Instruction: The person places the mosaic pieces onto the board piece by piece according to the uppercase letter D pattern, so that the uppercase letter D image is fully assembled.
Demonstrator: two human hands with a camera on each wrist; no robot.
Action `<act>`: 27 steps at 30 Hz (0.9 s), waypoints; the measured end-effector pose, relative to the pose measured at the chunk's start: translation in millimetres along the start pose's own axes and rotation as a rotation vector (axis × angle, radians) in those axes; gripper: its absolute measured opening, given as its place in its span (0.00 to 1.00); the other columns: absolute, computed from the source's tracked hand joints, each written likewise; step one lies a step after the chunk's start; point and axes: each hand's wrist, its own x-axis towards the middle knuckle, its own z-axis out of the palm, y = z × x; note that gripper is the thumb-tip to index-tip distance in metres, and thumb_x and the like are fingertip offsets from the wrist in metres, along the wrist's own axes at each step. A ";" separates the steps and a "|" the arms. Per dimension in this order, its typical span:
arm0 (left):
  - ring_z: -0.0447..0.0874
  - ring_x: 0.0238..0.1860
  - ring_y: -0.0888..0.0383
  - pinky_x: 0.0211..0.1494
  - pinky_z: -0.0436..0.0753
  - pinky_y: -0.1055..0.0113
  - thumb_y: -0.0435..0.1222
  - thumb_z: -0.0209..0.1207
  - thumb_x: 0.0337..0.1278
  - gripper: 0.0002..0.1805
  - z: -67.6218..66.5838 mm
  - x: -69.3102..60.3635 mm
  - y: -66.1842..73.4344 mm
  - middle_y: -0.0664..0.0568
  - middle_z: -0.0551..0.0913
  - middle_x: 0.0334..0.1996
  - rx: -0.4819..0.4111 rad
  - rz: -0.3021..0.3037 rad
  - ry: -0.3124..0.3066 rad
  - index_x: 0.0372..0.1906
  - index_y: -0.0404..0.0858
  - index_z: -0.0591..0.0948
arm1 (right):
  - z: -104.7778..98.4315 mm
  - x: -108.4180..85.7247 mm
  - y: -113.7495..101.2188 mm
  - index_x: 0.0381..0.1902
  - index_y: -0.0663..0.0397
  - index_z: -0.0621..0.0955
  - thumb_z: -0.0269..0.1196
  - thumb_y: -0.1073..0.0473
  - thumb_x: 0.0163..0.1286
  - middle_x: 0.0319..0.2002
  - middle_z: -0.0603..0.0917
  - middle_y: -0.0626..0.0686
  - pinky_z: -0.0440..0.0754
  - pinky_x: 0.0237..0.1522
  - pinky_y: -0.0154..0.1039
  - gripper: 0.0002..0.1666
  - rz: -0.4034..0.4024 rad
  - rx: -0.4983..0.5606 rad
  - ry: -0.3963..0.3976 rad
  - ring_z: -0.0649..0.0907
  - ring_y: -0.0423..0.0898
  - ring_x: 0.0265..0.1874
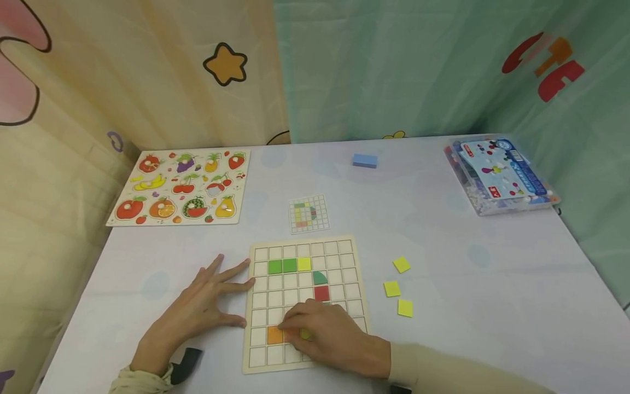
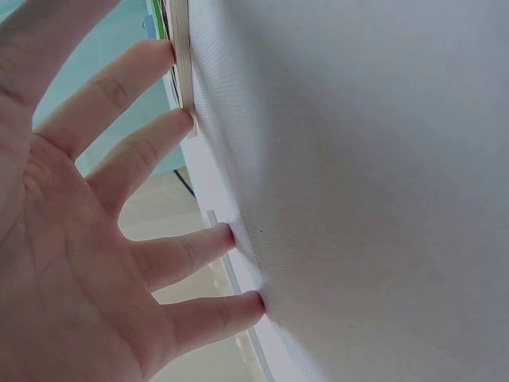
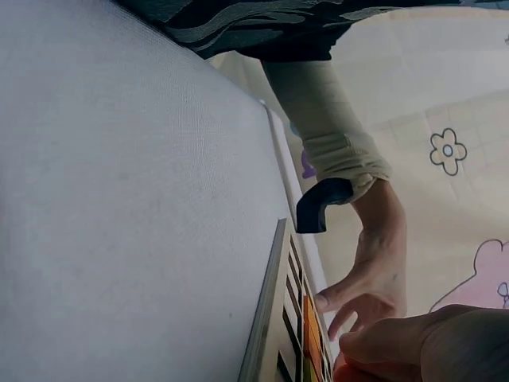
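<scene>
On the table lies a square grid board (image 1: 258,365) holding green, yellow, red and orange pieces. My right hand (image 1: 337,339) is over its lower part, thumb and fingers pinching an orange tile (image 1: 291,335) beside another orange tile (image 1: 275,335); a yellow tile (image 1: 306,334) is partly covered by this hand. Spread wide, my left hand (image 1: 199,309) touches the board's left edge with thumb and fingertips. The left wrist view shows the left hand (image 2: 95,215) with straight fingers, two at the board's edge (image 2: 181,64). In the right wrist view the right hand (image 3: 421,346) hides most of its grip.
Three loose yellow tiles (image 1: 391,289) lie right of the board. Above it is a small patterned card (image 1: 309,214). A fruit puzzle (image 1: 179,189) sits at the back left, a blue block (image 1: 365,161) at the back, and a plastic case (image 1: 502,174) at the back right.
</scene>
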 end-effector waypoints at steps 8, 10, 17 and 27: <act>0.42 0.75 0.33 0.70 0.47 0.29 0.50 0.81 0.19 0.44 1.1 0.7 0.7 0.56 0.66 0.72 -0.004 -0.004 -0.006 0.58 0.50 0.83 | -25.0 -28.4 21.7 0.45 0.46 0.88 0.68 0.60 0.63 0.45 0.85 0.37 0.82 0.46 0.32 0.12 0.164 0.054 0.097 0.82 0.34 0.46; 0.42 0.75 0.33 0.70 0.47 0.30 0.50 0.81 0.19 0.44 1.1 0.7 0.9 0.56 0.66 0.72 0.004 -0.007 -0.008 0.58 0.50 0.83 | -30.3 -35.1 27.7 0.45 0.46 0.88 0.69 0.61 0.62 0.45 0.85 0.37 0.83 0.46 0.34 0.13 0.194 0.056 0.122 0.82 0.35 0.46; 0.42 0.76 0.34 0.70 0.47 0.30 0.50 0.81 0.19 0.45 1.0 0.3 1.3 0.55 0.66 0.72 -0.002 -0.018 -0.011 0.58 0.50 0.83 | -45.0 -59.1 46.4 0.45 0.46 0.88 0.74 0.63 0.55 0.45 0.86 0.37 0.84 0.42 0.35 0.17 0.278 -0.035 0.217 0.83 0.36 0.44; 0.43 0.75 0.33 0.69 0.49 0.28 0.52 0.80 0.18 0.45 1.4 0.6 1.4 0.55 0.67 0.72 0.013 -0.004 0.004 0.57 0.50 0.83 | -65.5 -86.5 67.5 0.46 0.48 0.88 0.78 0.64 0.47 0.47 0.87 0.43 0.84 0.39 0.40 0.25 0.387 -0.166 0.343 0.84 0.42 0.45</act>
